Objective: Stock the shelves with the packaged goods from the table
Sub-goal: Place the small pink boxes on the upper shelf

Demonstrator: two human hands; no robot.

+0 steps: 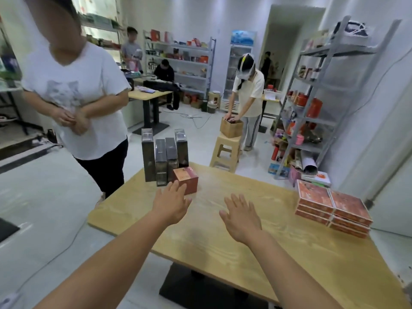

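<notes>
Left grip, right grip flat, empty over bench; best clasp far-left red box both sides, sparing dark boxes.

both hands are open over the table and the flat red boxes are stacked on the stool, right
Not quite. The flat red boxes are stacked on the table, at its right edge, as the head view shows. The left hand and right hand are indeed open over it.
</notes>
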